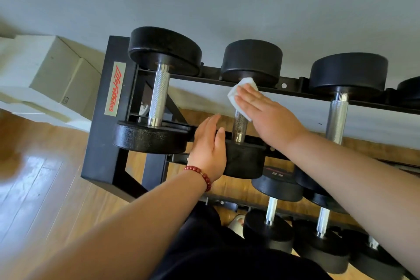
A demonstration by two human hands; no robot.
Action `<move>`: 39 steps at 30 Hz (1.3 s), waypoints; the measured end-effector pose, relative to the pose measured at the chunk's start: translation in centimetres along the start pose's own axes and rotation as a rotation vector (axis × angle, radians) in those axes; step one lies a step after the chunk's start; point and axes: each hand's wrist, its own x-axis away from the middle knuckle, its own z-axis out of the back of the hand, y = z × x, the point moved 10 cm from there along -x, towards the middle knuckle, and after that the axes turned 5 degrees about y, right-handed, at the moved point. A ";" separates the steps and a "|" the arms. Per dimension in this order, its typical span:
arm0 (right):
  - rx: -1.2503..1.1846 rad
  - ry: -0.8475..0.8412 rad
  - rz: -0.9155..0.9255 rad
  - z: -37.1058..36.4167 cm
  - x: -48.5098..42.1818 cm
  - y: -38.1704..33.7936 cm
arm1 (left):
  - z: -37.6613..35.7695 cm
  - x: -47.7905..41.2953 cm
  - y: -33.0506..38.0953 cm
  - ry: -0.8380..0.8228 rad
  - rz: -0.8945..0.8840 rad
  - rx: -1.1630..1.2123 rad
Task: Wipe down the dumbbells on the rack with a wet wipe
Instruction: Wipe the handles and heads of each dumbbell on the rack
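Three black dumbbells with chrome handles lie across the top tier of a black rack [103, 134]. On the middle dumbbell [251, 59], my right hand [266, 116] lies flat with straight fingers, pressing a white wet wipe [236, 95] onto the upper part of the handle. My left hand [210, 145], with a red bead bracelet on the wrist, rests against the near head of that same dumbbell, fingers straight. The left dumbbell [159, 95] and the right dumbbell [338, 111] lie untouched on either side.
Several smaller dumbbells [272, 211] sit on the lower tier at the lower right. A cardboard box [66, 79] stands on the wooden floor left of the rack. A grey wall runs behind the rack. My dark trousers fill the bottom middle.
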 end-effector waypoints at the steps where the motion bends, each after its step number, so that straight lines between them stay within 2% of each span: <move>1: -0.017 -0.022 -0.011 -0.3 0.7 -0.1 | 0.0 0.0 0.0 -0.002 -0.001 -0.001; 6: -0.060 -0.048 0.016 -0.4 1.9 -0.4 | 0.0 -0.1 -0.1 -0.005 0.005 0.013; 10: -0.103 -0.046 -0.110 -0.4 -0.2 0.3 | -0.1 -0.1 0.0 -0.007 0.007 0.016; 13: -0.143 -0.110 -0.116 -0.9 1.2 -0.2 | -0.1 -0.1 -0.1 -0.006 0.010 0.023; 16: -0.298 -0.184 -0.129 -0.8 2.2 -0.3 | -0.1 -0.1 -0.2 -0.004 0.012 0.033; 18: -0.486 -0.073 -0.246 0.2 1.8 0.2 | -0.2 -0.1 -0.3 -0.010 0.021 0.032; 20: -0.605 0.156 -0.439 1.5 1.6 1.3 | -0.2 -0.1 -0.4 -0.010 0.022 0.031; 22: -0.507 0.317 -0.566 2.2 1.5 1.7 | -0.2 -0.1 -0.3 -0.007 0.018 0.031; 24: -0.448 0.388 -0.661 2.2 1.5 1.8 | -0.1 -0.1 -0.3 -0.006 0.020 0.027; 26: -0.454 0.402 -0.828 1.8 1.9 2.7 | -0.1 -0.1 -0.3 -0.008 0.027 0.023; 28: -0.481 0.349 -0.985 0.8 2.6 3.4 | -0.1 -0.1 -0.3 -0.010 0.031 0.023; 31: -0.533 0.242 -1.095 -0.8 2.7 3.5 | -0.2 -0.1 -0.2 -0.015 0.028 0.026; 35: -0.745 0.185 -1.305 -2.9 2.5 3.4 | -0.2 -0.1 -0.1 -0.026 0.022 0.028; 39: -0.787 0.212 -1.291 -3.5 1.8 3.6 | -0.3 -0.2 -0.2 -0.044 0.025 0.026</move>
